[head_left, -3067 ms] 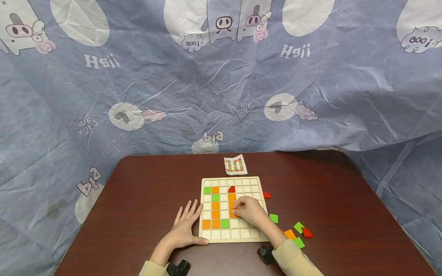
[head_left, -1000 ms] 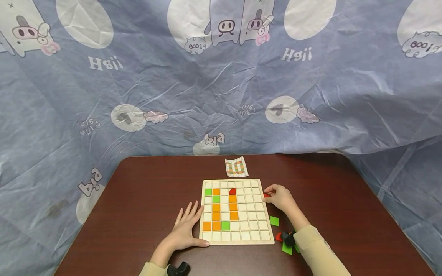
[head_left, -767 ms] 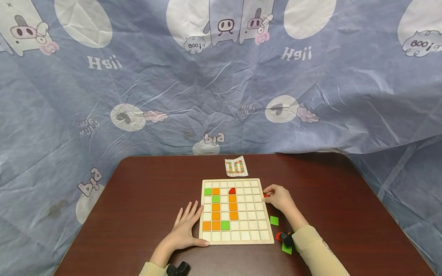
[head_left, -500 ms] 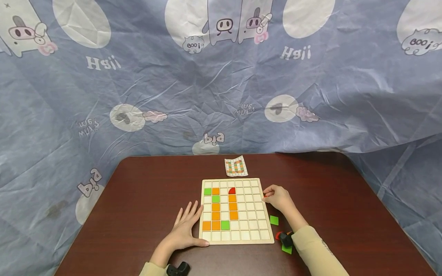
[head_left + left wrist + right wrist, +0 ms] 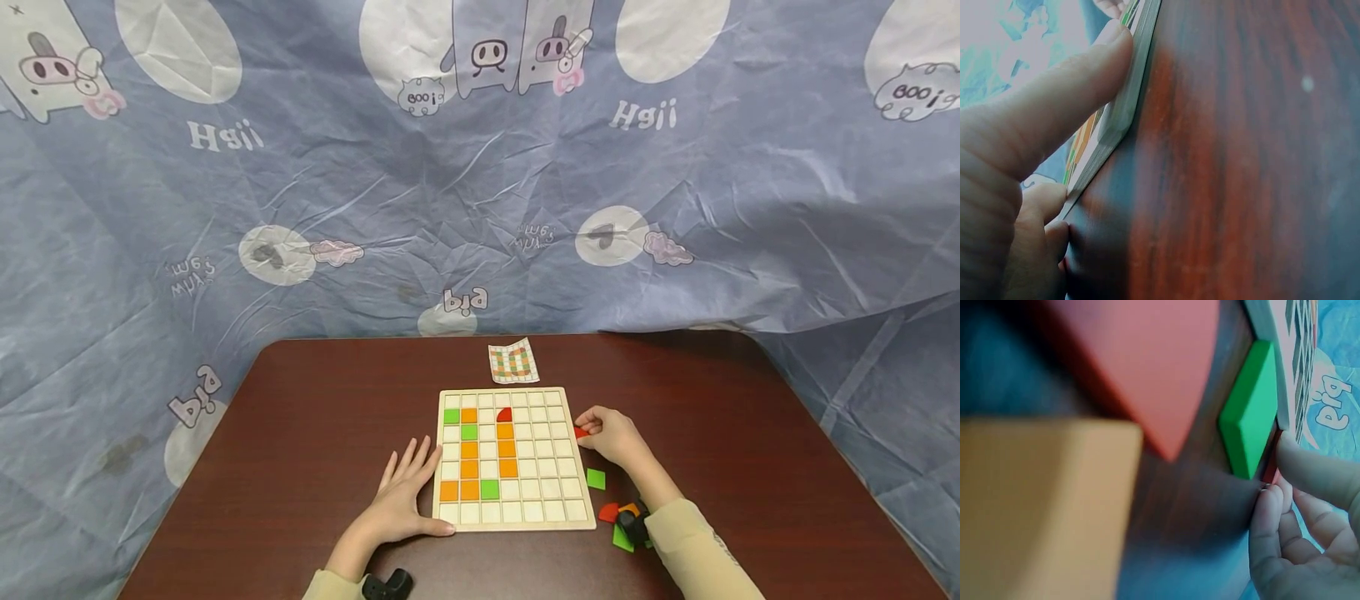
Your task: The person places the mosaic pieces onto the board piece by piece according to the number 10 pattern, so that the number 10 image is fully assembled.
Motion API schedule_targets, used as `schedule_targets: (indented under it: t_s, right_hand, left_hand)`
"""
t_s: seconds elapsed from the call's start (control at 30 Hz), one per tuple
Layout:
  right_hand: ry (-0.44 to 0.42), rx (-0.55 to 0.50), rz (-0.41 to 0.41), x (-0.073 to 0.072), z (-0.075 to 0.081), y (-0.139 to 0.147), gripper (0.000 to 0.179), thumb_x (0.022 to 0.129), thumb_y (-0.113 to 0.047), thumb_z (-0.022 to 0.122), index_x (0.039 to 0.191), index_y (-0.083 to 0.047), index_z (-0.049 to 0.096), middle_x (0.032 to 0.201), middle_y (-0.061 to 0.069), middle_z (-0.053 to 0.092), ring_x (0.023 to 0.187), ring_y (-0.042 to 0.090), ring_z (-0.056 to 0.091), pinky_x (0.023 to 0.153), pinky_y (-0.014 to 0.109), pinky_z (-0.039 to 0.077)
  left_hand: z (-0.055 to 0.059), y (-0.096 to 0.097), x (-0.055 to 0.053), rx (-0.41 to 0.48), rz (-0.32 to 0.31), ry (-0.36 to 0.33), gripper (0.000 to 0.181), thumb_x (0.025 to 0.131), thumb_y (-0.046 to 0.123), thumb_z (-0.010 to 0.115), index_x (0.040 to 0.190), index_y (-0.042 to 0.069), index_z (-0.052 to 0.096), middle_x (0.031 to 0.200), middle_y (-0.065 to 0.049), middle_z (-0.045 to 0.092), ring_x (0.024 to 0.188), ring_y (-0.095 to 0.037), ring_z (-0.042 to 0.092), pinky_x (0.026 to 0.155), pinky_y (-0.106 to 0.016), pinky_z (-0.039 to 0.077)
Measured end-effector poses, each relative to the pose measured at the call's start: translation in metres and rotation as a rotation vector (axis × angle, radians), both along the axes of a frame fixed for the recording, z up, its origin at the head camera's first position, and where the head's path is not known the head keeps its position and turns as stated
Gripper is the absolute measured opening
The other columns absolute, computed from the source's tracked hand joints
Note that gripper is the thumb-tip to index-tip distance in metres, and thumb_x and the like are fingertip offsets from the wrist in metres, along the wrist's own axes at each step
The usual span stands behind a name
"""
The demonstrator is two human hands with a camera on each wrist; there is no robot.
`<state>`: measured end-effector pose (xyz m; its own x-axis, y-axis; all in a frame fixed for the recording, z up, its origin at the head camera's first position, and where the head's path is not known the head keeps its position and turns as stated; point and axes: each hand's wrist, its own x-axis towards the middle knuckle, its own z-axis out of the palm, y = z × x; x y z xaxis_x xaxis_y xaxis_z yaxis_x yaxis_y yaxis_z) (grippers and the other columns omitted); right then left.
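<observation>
A wooden grid board (image 5: 555,515) lies on the table, with green, orange and red tiles set in several of its cells. My left hand (image 5: 401,500) rests at the board's left side, fingers spread and thumb on its near left corner. In the left wrist view the thumb (image 5: 1085,81) lies against the board's edge (image 5: 1116,119). Just beyond the board's right edge, my right hand (image 5: 613,437) pinches a red quarter-circle tile (image 5: 581,432) between thumb and fingers. The right wrist view shows this red tile (image 5: 1271,459) edge-on at the fingertips.
A green square tile (image 5: 596,479) lies right of the board. Nearer me are another red tile (image 5: 608,512), an orange tile (image 5: 628,507) and a green tile (image 5: 622,538), partly under the right wrist's camera. A patterned paper card (image 5: 513,362) lies behind the board.
My right hand has left the orange column on the board and gone to the red tile at the right. It has since shifted slightly right with that tile. The left hand stays put.
</observation>
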<state>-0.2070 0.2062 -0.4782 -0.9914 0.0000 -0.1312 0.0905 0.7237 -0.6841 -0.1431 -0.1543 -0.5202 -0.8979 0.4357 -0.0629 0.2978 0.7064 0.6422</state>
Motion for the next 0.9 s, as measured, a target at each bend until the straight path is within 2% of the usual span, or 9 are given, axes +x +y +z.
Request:
schedule_targets:
  t_s: [0.23,0.47,0.6,0.73,0.9]
  right_hand:
    - [-0.033,0.054,0.025,0.0,0.002,0.0,0.019,0.08,-0.003,0.077,0.096,-0.001,0.067,0.088,0.01,0.063,0.08,0.019,0.057,0.07,0.032,0.049]
    - [-0.076,0.001,0.029,0.004,0.0,0.008,0.014,0.083,-0.006,0.074,0.092,-0.002,0.065,0.083,0.006,0.059,0.075,0.019,0.052,0.064,0.028,0.043]
    - [-0.062,-0.028,0.038,0.008,0.001,0.014,0.013,0.085,-0.006,0.072,0.09,-0.001,0.062,0.079,0.006,0.057,0.07,0.018,0.05,0.062,0.028,0.041]
    - [-0.054,-0.105,0.052,0.012,0.004,0.014,0.014,0.087,-0.006,0.069,0.098,0.001,0.061,0.078,0.006,0.053,0.069,0.018,0.052,0.063,0.029,0.042]
    - [-0.076,-0.231,0.08,0.02,0.011,0.005,0.021,0.09,-0.005,0.064,0.11,0.0,0.066,0.079,0.006,0.054,0.073,0.02,0.057,0.067,0.031,0.05]
  left_hand:
    - [-0.001,0.0,0.0,0.0,0.005,0.003,0.116,0.067,0.053,0.086,0.157,0.011,0.025,0.166,-0.015,0.011,0.153,-0.038,0.001,0.119,-0.06,-0.004]
    - [0.001,0.0,0.0,0.002,0.001,0.011,0.117,0.068,0.052,0.086,0.157,0.008,0.025,0.165,-0.017,0.011,0.153,-0.04,0.002,0.119,-0.062,-0.003]
    - [0.001,0.0,0.001,0.002,-0.002,0.009,0.117,0.068,0.052,0.086,0.157,0.008,0.025,0.165,-0.018,0.011,0.153,-0.04,0.002,0.118,-0.063,-0.003]
    - [0.001,0.0,0.0,-0.011,-0.001,-0.001,0.117,0.068,0.054,0.085,0.157,0.01,0.024,0.165,-0.016,0.011,0.153,-0.039,0.001,0.119,-0.061,-0.003]
    - [0.0,0.0,0.0,-0.013,-0.003,0.004,0.117,0.068,0.054,0.085,0.157,0.01,0.024,0.165,-0.016,0.011,0.153,-0.039,0.001,0.119,-0.061,-0.003]
